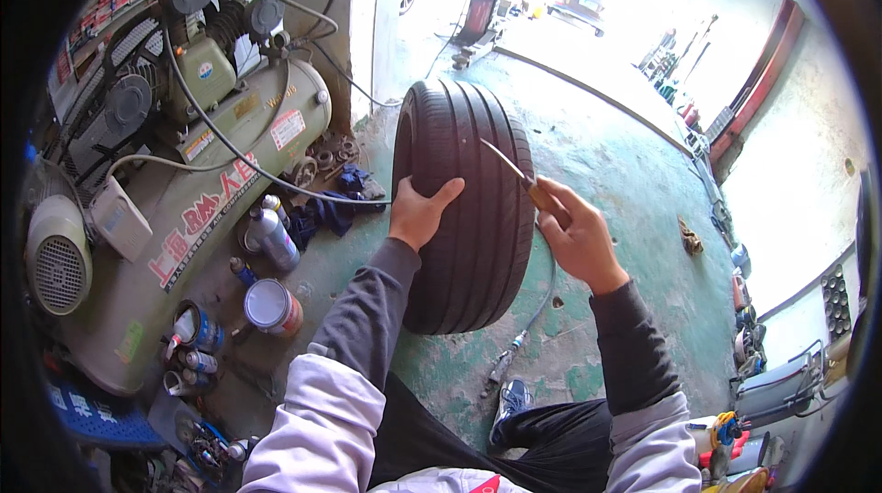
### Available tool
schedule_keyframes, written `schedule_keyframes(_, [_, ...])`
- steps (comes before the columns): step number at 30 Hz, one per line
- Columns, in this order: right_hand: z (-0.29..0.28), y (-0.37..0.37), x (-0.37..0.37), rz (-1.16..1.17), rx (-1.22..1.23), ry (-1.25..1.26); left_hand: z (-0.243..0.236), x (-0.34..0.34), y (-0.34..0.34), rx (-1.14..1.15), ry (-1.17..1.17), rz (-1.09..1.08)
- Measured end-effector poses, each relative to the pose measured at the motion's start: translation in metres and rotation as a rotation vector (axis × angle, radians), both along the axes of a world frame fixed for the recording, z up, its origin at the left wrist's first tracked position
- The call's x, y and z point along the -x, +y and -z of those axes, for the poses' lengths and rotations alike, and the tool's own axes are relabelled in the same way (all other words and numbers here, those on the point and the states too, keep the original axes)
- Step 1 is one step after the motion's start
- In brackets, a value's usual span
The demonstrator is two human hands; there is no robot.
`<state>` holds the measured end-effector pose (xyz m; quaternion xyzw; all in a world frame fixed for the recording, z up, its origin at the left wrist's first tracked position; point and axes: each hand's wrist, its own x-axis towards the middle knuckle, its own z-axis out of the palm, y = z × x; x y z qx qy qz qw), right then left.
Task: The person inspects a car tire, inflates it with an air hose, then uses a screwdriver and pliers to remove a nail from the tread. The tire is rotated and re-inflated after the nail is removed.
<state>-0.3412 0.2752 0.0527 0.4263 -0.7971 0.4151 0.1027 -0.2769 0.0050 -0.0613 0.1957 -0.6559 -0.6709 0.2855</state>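
Note:
A black tire (pixel 464 254) stands upright in front of me, tread toward me. My left hand (pixel 424 208) grips its left part, thumb lying over the tread and fingers partly hidden behind the sidewall. My right hand (pixel 574 236) is closed on the brown handle of a slim metal tool (pixel 505 159), like a screwdriver or awl. The tool's shaft slants up and left across the upper tread, its tip at or very near the rubber; I cannot tell whether they touch.
An air compressor (pixel 138 300) with hoses fills the left, with cans (pixel 271 305) and dark rags (pixel 335 217) beside it. A hose fitting (pixel 501 369) lies on the green floor near my foot. Tools (pixel 749 346) line the right wall; a car lift (pixel 482 6) stands beyond the doorway.

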Motion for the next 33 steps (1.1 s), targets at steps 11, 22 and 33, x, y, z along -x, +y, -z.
schedule_keyframes(11, [-0.018,-0.022,-0.021,0.01,-0.194,0.205,0.0,-0.006,0.006,0.033,0.008,-0.062])
schedule_keyframes(22, [-0.094,-0.022,-0.023,-0.128,-0.543,0.105,0.018,-0.016,0.009,-0.095,0.074,0.14])
schedule_keyframes(33, [-0.144,-0.036,-0.032,-0.293,-0.947,0.613,0.032,-0.048,0.043,-0.139,0.206,0.219])
